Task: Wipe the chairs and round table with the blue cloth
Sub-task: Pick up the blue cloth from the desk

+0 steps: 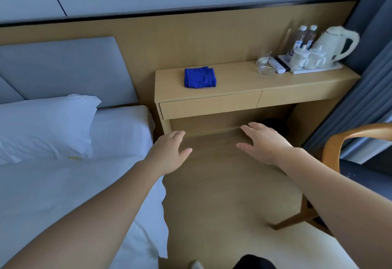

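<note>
A folded blue cloth (200,77) lies on the left part of a light wooden desk (239,86) against the wall. My left hand (169,152) and my right hand (265,141) are stretched out in front of me, below the desk's drawers, fingers straight, holding nothing. Both are well short of the cloth. A wooden chair (337,147) with a curved armrest stands at the right edge, partly cut off. No round table is in view.
A bed (63,184) with a white pillow (44,124) fills the left. On the desk's right end stand a tray (314,68) with a kettle (337,44), cups and two bottles, plus glasses (265,63). Dark curtains (364,90) hang at right. Bare floor lies ahead.
</note>
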Motion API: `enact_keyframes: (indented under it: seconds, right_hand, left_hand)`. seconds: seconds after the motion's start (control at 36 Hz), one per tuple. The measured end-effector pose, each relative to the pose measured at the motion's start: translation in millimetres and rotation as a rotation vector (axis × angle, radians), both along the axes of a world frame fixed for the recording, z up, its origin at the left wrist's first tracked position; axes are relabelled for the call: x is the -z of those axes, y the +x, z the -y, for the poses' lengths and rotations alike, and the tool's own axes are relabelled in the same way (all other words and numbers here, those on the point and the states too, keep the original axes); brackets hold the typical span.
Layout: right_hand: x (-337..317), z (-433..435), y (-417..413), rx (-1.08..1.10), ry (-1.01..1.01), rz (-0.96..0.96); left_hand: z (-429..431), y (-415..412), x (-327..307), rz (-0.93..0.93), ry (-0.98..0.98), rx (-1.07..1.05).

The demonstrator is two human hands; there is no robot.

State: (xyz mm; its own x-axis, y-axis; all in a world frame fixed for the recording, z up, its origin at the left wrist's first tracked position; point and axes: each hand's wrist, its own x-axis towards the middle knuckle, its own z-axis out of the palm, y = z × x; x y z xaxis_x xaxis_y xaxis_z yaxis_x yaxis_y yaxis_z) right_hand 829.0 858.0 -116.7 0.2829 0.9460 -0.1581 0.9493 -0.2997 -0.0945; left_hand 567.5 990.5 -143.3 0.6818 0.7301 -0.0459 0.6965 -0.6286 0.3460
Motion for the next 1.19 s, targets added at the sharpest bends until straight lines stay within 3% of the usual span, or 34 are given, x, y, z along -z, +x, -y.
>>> enact_keyframes:
  seconds: [0.81, 1.19]
  right_hand:
    - [35, -269, 165, -0.179, -0.081, -0.064]
    - [54, -357, 189, -0.221, -0.178, -0.076]
  left_hand:
    - [-214, 149, 21, 0.019, 0.002, -0.171]
    - [-299, 187, 28, 0.01, -0.005, -0.138]
